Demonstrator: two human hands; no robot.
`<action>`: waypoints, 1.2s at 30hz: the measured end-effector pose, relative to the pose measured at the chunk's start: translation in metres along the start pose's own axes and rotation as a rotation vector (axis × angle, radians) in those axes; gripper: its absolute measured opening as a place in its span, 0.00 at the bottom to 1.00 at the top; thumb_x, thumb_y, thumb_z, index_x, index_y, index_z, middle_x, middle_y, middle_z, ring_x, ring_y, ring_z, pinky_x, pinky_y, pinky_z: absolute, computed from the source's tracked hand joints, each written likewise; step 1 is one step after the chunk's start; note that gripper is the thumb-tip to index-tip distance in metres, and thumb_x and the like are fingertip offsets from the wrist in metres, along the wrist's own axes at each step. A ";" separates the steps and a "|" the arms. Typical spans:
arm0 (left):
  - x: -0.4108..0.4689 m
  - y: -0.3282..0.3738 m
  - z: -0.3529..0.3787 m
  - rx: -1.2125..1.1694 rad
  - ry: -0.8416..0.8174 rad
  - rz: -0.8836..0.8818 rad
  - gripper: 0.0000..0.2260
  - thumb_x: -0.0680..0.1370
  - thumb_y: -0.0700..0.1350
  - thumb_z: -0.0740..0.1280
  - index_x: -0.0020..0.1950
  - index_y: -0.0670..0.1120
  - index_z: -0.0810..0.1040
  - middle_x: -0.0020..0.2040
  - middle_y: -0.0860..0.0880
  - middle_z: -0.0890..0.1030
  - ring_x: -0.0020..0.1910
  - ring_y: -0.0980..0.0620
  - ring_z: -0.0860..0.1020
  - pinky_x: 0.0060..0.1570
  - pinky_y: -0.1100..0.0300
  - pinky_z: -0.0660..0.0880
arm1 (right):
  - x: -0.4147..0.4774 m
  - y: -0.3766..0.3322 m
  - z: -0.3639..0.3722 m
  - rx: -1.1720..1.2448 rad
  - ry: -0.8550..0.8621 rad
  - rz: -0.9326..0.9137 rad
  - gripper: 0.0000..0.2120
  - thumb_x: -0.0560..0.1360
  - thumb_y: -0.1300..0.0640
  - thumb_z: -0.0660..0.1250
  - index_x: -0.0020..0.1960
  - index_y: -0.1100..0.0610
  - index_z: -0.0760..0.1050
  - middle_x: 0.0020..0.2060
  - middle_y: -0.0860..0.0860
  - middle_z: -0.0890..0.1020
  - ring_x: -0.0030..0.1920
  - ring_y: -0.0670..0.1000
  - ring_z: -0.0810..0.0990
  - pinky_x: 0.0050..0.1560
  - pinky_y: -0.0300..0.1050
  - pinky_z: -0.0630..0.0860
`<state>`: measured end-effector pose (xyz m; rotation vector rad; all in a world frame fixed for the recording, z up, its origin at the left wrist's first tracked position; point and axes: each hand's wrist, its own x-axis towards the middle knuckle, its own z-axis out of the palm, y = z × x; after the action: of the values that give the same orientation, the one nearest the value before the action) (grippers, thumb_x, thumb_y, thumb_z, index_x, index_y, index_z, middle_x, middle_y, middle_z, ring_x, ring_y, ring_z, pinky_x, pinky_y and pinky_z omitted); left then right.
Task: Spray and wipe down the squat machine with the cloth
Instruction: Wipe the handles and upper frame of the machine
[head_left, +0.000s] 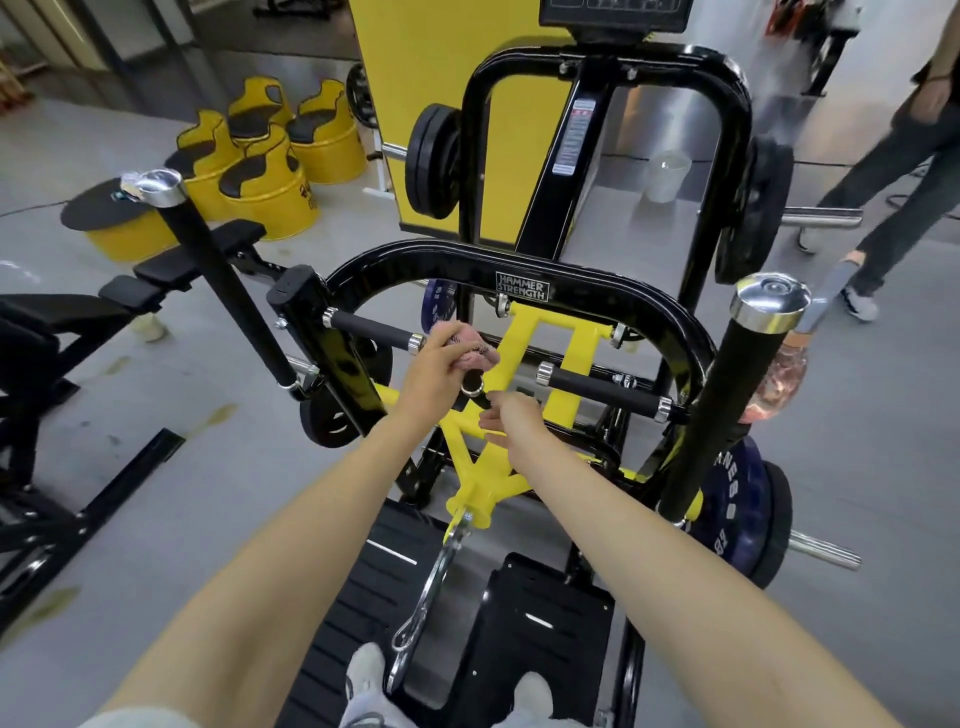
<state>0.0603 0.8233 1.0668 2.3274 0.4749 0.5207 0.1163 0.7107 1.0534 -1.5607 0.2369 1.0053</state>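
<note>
- Squat machine (519, 270) fills the middle of the view. The person stands on its footplate (540, 623) and reaches in under the black curved top bar.
- Yellow frame (524, 338) inside it has many angled tubes and welds. Wiping each tube along its length, then round the back, would likely leave fewer missed strips.
- Left grip bar (369, 327) and right grip bar (602, 392) run in from the machine's left and right edges. As the parts hands probably touch most, they merit a wrap-and-twist pass.
- Right hand (514, 423) lies at the yellow frame's centre, fingers loosely out and holding nothing. It could brace the frame.
- Left hand (436, 366) is clenched round the cloth at the inner chrome end of the left grip bar.
- Cloth (475, 347), pink and bunched, would cover more if refolded flat. No spray bottle can be made out for certain.
</note>
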 end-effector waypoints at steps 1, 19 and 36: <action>-0.001 0.004 0.001 -0.116 0.039 -0.057 0.12 0.78 0.34 0.62 0.55 0.45 0.82 0.60 0.49 0.77 0.55 0.53 0.75 0.52 0.69 0.71 | 0.001 -0.001 0.003 -0.018 0.010 -0.040 0.13 0.80 0.58 0.58 0.62 0.59 0.74 0.35 0.52 0.75 0.33 0.49 0.74 0.35 0.43 0.73; 0.066 -0.034 -0.025 -0.462 -0.448 -0.381 0.13 0.81 0.48 0.58 0.49 0.47 0.81 0.24 0.36 0.75 0.22 0.45 0.71 0.23 0.61 0.60 | 0.024 -0.035 0.061 -0.224 0.325 -0.392 0.23 0.76 0.46 0.66 0.66 0.55 0.69 0.62 0.53 0.74 0.63 0.55 0.73 0.62 0.53 0.71; 0.081 -0.086 0.008 -0.586 -0.692 -0.406 0.06 0.81 0.40 0.61 0.52 0.45 0.78 0.42 0.49 0.80 0.43 0.50 0.78 0.38 0.69 0.75 | 0.022 -0.040 0.072 -0.427 0.531 -0.278 0.29 0.79 0.44 0.60 0.76 0.50 0.54 0.72 0.57 0.63 0.72 0.60 0.60 0.71 0.59 0.58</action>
<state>0.1170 0.9161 1.0202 1.6359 0.3714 -0.3113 0.1228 0.7939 1.0723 -2.1706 0.1670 0.4209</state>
